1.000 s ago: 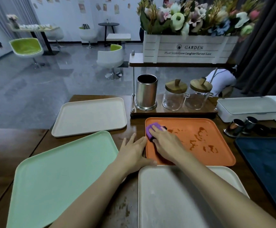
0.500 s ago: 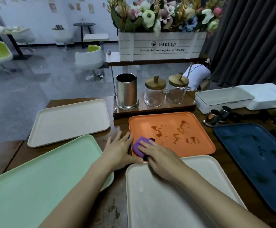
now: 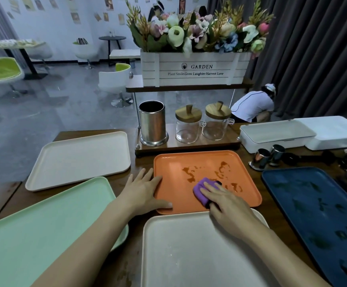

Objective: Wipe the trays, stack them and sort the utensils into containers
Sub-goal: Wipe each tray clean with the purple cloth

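The right hand (image 3: pixel 228 201), curled over a purple wiping pad (image 3: pixel 202 189), sat on the flat orange plastic tray (image 3: pixel 171 162), reddish stains (image 3: pixel 189 175) lying just beyond it. The flat-fingered left hand (image 3: pixel 143 189) pinned the tray's left rim.

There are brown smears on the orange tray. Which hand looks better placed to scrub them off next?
The right hand. It holds the purple sponge on the orange tray, right beside the smears. The left hand lies flat on the tray's left rim, steadying it.
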Motion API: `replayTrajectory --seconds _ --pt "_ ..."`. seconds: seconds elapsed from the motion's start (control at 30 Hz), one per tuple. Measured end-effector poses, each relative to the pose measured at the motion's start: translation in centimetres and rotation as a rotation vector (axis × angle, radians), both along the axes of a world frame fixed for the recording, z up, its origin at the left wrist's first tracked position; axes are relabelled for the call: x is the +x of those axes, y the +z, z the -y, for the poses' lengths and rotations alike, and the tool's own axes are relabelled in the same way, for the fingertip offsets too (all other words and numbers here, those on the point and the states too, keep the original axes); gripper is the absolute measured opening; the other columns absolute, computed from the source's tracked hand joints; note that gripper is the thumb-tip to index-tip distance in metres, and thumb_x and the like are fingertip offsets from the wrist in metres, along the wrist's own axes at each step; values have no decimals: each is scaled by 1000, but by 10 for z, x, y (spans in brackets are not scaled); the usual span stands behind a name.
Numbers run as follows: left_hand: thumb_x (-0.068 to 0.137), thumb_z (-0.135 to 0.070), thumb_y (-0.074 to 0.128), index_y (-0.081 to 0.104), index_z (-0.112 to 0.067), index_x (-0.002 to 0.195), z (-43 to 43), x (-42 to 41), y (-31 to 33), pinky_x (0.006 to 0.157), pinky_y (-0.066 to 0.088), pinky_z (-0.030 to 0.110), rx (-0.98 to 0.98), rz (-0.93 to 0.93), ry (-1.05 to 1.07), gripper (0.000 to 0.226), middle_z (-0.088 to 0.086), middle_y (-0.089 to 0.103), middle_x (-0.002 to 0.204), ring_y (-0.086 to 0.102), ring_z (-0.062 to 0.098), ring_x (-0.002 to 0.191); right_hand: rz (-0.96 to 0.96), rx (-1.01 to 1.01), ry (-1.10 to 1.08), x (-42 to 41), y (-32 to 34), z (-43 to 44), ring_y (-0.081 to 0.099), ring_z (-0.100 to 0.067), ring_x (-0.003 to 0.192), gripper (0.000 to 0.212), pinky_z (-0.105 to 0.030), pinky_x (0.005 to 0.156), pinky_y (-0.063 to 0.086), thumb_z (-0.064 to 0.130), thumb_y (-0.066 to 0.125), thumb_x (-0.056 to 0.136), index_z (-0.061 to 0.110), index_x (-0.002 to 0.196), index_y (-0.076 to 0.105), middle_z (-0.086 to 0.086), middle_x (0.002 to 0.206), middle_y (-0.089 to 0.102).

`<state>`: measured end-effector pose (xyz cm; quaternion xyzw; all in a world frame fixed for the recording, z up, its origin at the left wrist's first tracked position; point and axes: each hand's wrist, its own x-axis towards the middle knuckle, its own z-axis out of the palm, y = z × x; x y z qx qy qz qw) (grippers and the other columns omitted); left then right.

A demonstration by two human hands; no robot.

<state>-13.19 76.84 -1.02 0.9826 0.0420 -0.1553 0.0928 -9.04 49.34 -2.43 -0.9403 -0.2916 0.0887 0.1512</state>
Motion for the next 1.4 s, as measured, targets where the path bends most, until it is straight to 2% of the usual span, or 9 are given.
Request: replayTrajectory --seconds 0.13,0.33,0.47,0.6,0.73,0.97,1.2,1.3,1.4 --pt "75 -85 59 3 -32 164 5 8 -9 126 -5 53 2 -15 -4 117 7 -15 171 -14 25 157 21 -47 42 4 1 -4 10 -12 154 54 -32 119 27 24 38 104 38 155 29 19 164 16" --pt "75 -86 57 3 -33 164 3 9 -14 125 -7 53 39 -31 -15 117 6 -18 170 -14 24 157 74 -71 69 44 -3 -52 15 -22 154 48 -43 110 42 23 37 106 30 153 32 11 166 17" --pt "76 -85 58 3 -33 164 3 8 -12 125 -7 52 24 -25 -14 116 6 -19 170 -13 23 157 102 -43 88 79 -5 -92 17 -25 153 42 -44 109 41 20 38 105 24 146 41 6 166 20" --pt "76 -83 61 4 -32 164 5 6 -10 126 -6 53 27 -6 -18 116 9 -16 170 -11 24 158 143 -76 35 85 -4 -121 20 -28 151 48 -42 110 37 20 37 106 23 154 31 3 166 20" --pt "77 -82 60 7 -31 164 5 6 -10 126 -3 53 49 17 -25 114 9 -13 171 -8 24 158 161 -92 82 75 -8 -139 17 -28 152 54 -42 110 37 21 38 105 24 158 24 4 167 16" --pt "74 -90 51 9 -32 164 4 5 -9 126 5 53 152 23 -33 115 8 -5 172 0 25 158 147 -39 38 78 -11 -122 18 -23 152 52 -41 109 38 23 36 107 27 157 25 7 167 16" --pt "73 -94 46 7 -30 164 2 3 -13 127 10 52 163 28 -45 118 9 -6 172 3 25 158 128 -57 -199 107 -5 -41 24 -24 151 48 -44 110 40 20 38 106 23 154 34 5 165 22" --pt "73 -94 46 7 -29 164 2 3 -14 126 9 52 150 31 -45 118 9 -7 171 1 25 158 158 -88 -222 104 -4 -45 30 -29 146 44 -43 104 43 17 40 104 19 148 38 1 161 30" --pt "74 -93 47 4 -29 164 1 3 -14 127 6 52 122 19 -41 119 8 -10 171 -1 24 158 182 -104 -176 96 -11 -67 27 -31 148 49 -46 104 43 17 41 103 20 151 33 1 164 25"
